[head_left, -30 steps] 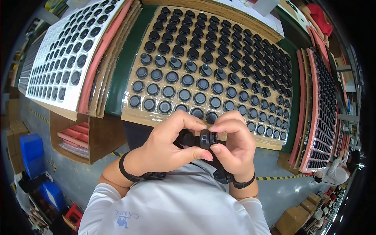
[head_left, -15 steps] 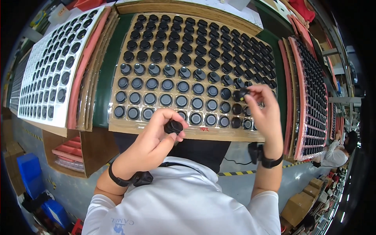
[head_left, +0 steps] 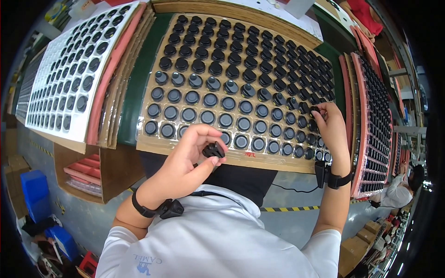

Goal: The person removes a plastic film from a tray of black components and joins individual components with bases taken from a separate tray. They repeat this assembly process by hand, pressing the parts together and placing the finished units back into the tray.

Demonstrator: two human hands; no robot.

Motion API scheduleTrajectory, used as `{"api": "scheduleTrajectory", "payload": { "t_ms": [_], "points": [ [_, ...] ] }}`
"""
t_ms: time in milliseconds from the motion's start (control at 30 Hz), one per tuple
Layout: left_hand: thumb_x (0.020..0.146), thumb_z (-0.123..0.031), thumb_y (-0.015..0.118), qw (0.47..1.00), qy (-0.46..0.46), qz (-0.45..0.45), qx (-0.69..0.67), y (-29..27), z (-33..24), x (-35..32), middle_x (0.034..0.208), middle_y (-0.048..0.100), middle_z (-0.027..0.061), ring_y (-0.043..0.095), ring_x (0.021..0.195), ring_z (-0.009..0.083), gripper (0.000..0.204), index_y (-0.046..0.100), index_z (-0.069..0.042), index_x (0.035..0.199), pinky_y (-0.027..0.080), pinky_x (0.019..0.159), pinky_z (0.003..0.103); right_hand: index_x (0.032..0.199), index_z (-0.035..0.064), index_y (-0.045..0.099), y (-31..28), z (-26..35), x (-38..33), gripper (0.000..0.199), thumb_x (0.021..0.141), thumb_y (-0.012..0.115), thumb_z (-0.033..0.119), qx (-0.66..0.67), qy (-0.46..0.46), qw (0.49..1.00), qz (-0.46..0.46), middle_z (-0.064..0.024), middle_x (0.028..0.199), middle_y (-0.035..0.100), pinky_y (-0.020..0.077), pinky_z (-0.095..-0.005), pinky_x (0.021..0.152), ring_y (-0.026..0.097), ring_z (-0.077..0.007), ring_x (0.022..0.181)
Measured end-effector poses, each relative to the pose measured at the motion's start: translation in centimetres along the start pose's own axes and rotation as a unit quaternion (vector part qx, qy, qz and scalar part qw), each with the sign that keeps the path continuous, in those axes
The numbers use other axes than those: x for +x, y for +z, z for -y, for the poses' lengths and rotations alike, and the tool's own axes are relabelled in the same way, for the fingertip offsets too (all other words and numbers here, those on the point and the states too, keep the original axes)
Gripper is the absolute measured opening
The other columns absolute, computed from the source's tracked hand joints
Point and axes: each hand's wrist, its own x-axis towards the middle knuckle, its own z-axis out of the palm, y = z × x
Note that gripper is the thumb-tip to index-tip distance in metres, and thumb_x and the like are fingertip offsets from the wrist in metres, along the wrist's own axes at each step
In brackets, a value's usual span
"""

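Fingers of the left hand (head_left: 185, 160) are pinching a small black cap (head_left: 213, 150) at frame centre, while the right hand (head_left: 331, 127) is closing on another in the tray (head_left: 194, 143) at right; seating seems next.

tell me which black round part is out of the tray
The small black part pinched in the left hand, just below the tray's near edge; the others sit in pockets.

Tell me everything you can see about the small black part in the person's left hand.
The small black part looks like dark, slightly glossy plastic, roundish with a blocky, stepped outline; finer detail is too small to tell. It is pinched between thumb and fingertips of the left hand, lifted clear, near the front edge of the brown tray of round black pieces. Only that hand touches it.
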Motion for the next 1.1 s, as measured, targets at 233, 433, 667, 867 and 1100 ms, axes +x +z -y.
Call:
{"api": "scheduleTrajectory", "payload": {
  "t_ms": [233, 433, 667, 867, 1100],
  "points": [
    [0.083, 0.010, 0.045, 1.000, 0.000, 0.021, 0.018, 0.1, -0.3, 0.0, 0.107, 0.050, 0.0108, 0.051, 0.098, 0.0153, 0.046, 0.031, -0.003, 0.125, 0.044, 0.084, 0.029, 0.100, 0.0004, 0.057, -1.0, 2.3, -0.8, 0.023, 0.078, 0.065, 0.003, -0.039, -0.069, 0.996, -0.046, -0.0110, 0.085, 0.055, 0.0437, -0.0275, 0.063, 0.054, -0.0186, 0.075],
    [0.083, 0.010, 0.046, 0.998, -0.008, 0.047, 0.030, 0.9, -0.4, 0.4, 0.112, 0.049, 0.0112, 0.051, 0.105, 0.0159, 0.051, 0.030, -0.002, 0.129, 0.045, 0.087, 0.030, 0.102, 0.0017, 0.061, -0.6, 11.0, -3.6, 0.025, 0.077, 0.064, 0.001, 0.276, -0.149, 0.946, 0.078, -0.0081, 0.094, 0.055, 0.0446, -0.0267, 0.069, 0.054, -0.0185, 0.082],
    [0.084, 0.009, 0.046, 0.999, -0.018, 0.040, -0.004, 2.1, -0.8, 1.2, 0.117, 0.048, 0.0121, 0.051, 0.111, 0.0187, 0.052, 0.028, -0.002, 0.132, 0.044, 0.089, 0.030, 0.101, 0.0025, 0.061, 2.2, 15.1, -5.6, 0.027, 0.075, 0.068, 0.003, 0.421, -0.145, 0.888, 0.113, -0.0081, 0.096, 0.055, 0.0451, -0.0278, 0.073, 0.053, -0.0175, 0.084],
    [0.084, 0.010, 0.045, 0.999, -0.031, 0.014, -0.031, 2.1, -0.6, 1.3, 0.111, 0.052, 0.0108, 0.054, 0.102, 0.0162, 0.048, 0.032, -0.001, 0.129, 0.046, 0.085, 0.029, 0.102, 0.0026, 0.060, 1.7, 14.0, -5.2, 0.027, 0.076, 0.067, 0.002, 0.371, -0.218, 0.902, 0.033, -0.0082, 0.099, 0.055, 0.0457, -0.0286, 0.074, 0.055, -0.0175, 0.084],
    [0.082, 0.012, 0.042, 1.000, -0.014, -0.022, 0.011, 0.7, -0.2, 0.7, 0.098, 0.057, 0.0085, 0.055, 0.090, 0.0128, 0.035, 0.047, 0.001, 0.116, 0.046, 0.077, 0.026, 0.103, 0.0003, 0.058, -1.0, 6.7, -3.5, 0.025, 0.079, 0.061, -0.004, 0.245, -0.037, 0.969, -0.014, -0.0108, 0.093, 0.056, 0.0460, -0.0259, 0.073, 0.056, -0.0164, 0.080]
  ]
}}
